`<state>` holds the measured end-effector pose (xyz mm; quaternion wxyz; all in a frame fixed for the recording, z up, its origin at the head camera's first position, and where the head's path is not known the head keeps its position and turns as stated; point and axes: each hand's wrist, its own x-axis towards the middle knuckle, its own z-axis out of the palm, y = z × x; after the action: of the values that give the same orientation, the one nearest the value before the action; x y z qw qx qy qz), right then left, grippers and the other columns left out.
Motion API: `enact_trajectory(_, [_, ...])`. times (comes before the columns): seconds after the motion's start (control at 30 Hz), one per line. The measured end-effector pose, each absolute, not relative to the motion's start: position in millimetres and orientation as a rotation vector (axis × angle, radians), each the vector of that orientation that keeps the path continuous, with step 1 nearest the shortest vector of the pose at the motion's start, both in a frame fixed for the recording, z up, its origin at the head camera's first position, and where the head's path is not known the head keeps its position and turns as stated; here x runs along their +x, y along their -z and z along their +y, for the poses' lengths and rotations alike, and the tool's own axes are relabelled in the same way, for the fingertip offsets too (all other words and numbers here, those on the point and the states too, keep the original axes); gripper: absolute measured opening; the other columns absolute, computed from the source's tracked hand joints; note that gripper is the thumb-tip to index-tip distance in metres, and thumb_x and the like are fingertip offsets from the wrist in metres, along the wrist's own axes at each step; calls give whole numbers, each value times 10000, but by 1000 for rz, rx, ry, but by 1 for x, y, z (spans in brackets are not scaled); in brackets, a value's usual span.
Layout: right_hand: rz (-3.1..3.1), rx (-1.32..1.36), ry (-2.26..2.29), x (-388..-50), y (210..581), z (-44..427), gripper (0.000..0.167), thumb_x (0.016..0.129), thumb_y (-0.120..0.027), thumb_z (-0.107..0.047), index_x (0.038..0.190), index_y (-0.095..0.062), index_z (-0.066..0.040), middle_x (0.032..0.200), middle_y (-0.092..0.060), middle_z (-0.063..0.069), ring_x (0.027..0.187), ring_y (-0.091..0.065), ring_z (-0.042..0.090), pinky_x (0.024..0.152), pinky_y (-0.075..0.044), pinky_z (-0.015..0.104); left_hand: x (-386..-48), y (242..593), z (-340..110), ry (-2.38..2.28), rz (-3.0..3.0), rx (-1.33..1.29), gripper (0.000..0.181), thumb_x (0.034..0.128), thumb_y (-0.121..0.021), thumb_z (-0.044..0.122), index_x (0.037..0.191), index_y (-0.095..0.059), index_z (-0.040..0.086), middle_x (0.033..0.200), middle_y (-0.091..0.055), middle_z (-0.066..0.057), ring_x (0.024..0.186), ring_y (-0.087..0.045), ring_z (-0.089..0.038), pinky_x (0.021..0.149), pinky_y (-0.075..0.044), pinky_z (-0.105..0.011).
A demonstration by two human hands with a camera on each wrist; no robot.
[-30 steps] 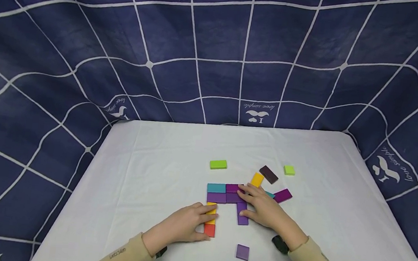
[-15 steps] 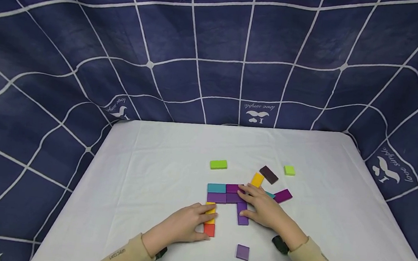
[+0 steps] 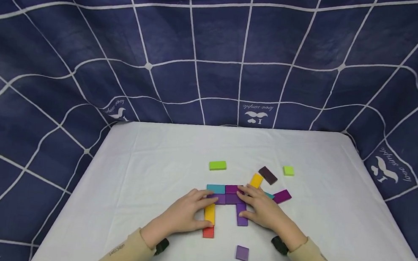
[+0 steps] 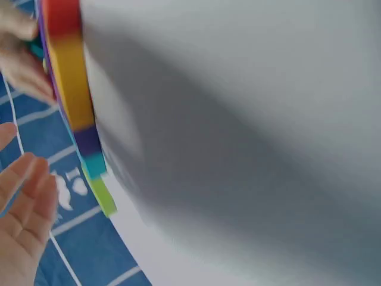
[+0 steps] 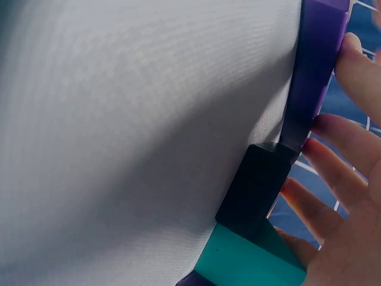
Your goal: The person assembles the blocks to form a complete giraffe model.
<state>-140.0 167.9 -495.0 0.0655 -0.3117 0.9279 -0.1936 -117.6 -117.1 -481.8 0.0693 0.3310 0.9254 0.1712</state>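
Note:
Flat colored blocks lie on the white cloth in the head view. A teal block (image 3: 216, 188) and a magenta block (image 3: 231, 189) adjoin two purple blocks (image 3: 231, 199). A yellow block (image 3: 209, 216) and a red block (image 3: 208, 232) run toward the person from the row's left end; a violet block (image 3: 241, 215) does so at the right. Over the left column is my left hand (image 3: 184, 211), its fingers extended; contact cannot be told. My right hand (image 3: 265, 207) rests its spread fingertips on the magenta, purple and violet blocks, partly hiding them.
Behind the row lies a green block (image 3: 217, 165). Another yellow block (image 3: 256, 180), a dark brown block (image 3: 267, 175), a small green square (image 3: 288, 170) and a second magenta block (image 3: 282, 196) lie right. A light purple square (image 3: 242, 253) sits nearer the person.
My left hand has shifted away from the person, from over the yellow block toward the purple row. The right hand stays in place, and the blocks show no clear movement.

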Motion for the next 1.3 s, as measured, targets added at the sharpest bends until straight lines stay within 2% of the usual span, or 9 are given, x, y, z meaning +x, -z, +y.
enact_trajectory(0.2, [2797, -963, 570, -139, 496, 167, 622, 878, -732, -340, 1390, -554, -36, 1513, -464, 118, 1407, -388, 409, 1142, -304, 612, -140, 490, -117, -622, 2712, 863, 862, 797, -748, 567, 1501, -435, 183, 1611, -316, -15, 1460, -334, -245, 1149, -388, -448])
enact_trajectory(0.4, [2809, -962, 577, -140, 495, 167, 636, 875, -737, -334, 1395, -545, -22, 1500, -479, 131, 1400, -399, 408, 1144, -296, 614, -145, 497, -115, -520, 2656, 861, 1021, 739, -756, 641, 1536, -358, 142, 1638, -252, -20, 1511, -239, -241, 1199, -308, -446])
enact_trajectory(0.6, [2799, -910, 603, -141, 494, 166, 682, 871, -742, -343, 1417, -511, -6, 1497, -480, 143, 1415, -389, 388, 1166, -271, 598, -146, 498, -114, -474, 2675, 882, 1031, 725, -771, 636, 1527, -373, 125, 1632, -268, -28, 1509, -243, -245, 1200, -306, -442])
enact_trajectory(1.3, [2812, -957, 588, -138, 494, 167, 644, 866, -747, -333, 1379, -552, 3, 1494, -490, 120, 1393, -409, 408, 1144, -291, 618, -143, 496, -114, -463, 2663, 899, 1020, 735, -765, 631, 1526, -369, 124, 1639, -250, -30, 1508, -244, -252, 1187, -330, -444])
